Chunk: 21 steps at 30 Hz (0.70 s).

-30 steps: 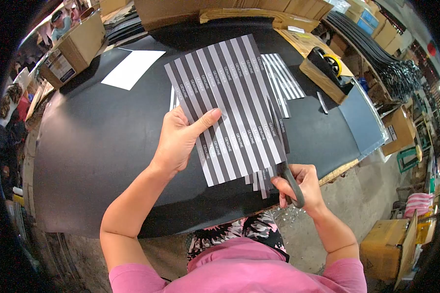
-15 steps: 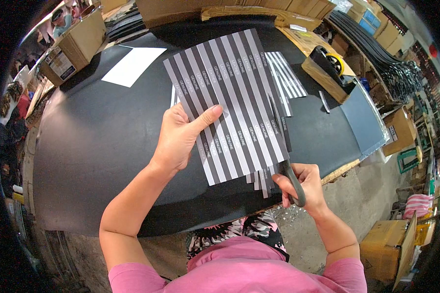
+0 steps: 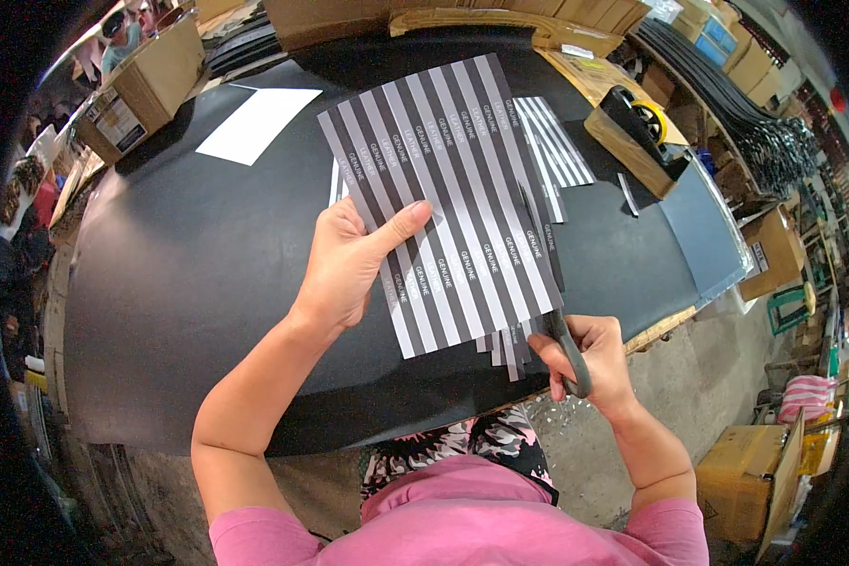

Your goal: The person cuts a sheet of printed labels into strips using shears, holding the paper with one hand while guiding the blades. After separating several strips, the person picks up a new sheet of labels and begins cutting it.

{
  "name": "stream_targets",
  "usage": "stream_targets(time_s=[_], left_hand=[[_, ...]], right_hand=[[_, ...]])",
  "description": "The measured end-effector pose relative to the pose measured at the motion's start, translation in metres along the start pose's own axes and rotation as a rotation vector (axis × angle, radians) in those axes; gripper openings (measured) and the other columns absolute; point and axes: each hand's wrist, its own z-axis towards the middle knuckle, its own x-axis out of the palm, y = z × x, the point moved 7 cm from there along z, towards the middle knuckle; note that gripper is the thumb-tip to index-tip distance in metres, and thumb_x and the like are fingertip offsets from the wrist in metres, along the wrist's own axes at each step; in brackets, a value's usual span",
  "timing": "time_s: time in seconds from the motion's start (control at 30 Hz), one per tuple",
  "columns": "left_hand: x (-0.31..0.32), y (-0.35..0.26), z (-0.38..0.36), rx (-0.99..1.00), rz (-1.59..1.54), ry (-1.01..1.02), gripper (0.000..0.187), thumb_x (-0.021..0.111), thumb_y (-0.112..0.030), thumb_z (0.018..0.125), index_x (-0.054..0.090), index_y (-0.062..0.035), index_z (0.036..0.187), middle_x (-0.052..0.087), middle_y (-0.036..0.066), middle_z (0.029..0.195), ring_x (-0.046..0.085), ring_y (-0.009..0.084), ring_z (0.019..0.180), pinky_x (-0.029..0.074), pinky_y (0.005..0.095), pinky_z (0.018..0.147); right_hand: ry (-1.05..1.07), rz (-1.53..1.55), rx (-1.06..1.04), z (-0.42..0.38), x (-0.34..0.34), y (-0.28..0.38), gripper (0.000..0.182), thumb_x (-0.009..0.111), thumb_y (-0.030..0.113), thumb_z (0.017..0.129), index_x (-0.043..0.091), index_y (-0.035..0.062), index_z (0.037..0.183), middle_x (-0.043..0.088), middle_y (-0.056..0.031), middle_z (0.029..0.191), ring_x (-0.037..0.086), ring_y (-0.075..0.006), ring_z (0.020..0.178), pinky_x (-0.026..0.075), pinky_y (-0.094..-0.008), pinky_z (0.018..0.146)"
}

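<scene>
My left hand (image 3: 349, 255) grips the left edge of a striped sheet (image 3: 443, 198) printed "GENUINE LEATHER", with the thumb on top. The sheet is raised over the black tabletop (image 3: 179, 274). My right hand (image 3: 590, 363) is closed round the handles of dark scissors (image 3: 568, 354). Their blades run up along the sheet's right edge, beside a narrow dark strip there. Several cut strips (image 3: 507, 354) lie under the sheet's lower edge. More striped pieces (image 3: 561, 141) are on the table behind the sheet, to the right.
A white sheet (image 3: 259, 124) lies at the back left, near a cardboard box (image 3: 141, 90). At the right are a box with a yellow tape roll (image 3: 653, 123) and a small strip (image 3: 628, 194). A person (image 3: 118, 42) is visible far back left.
The view has shifted very slightly. My hands, the striped sheet and the scissors keep nearly the same places, with the scissors a touch further right.
</scene>
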Motion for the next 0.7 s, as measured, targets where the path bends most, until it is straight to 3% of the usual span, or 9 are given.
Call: stream_targets(time_s=[0.7], left_hand=[[-0.0026, 0.0072, 0.0013, -0.035, 0.007, 0.019, 0.019, 0.062, -0.008, 0.084, 0.056, 0.0032, 0.098, 0.065, 0.014, 0.091, 0.065, 0.0140, 0.077, 0.055, 0.0249, 0.069]], right_hand=[[0.034, -0.030, 0.033, 0.0071, -0.0017, -0.0090, 0.027, 0.071, 0.018, 0.076, 0.058, -0.0024, 0.064, 0.053, -0.0028, 0.051, 0.051, -0.0089, 0.037, 0.038, -0.0219, 0.034]])
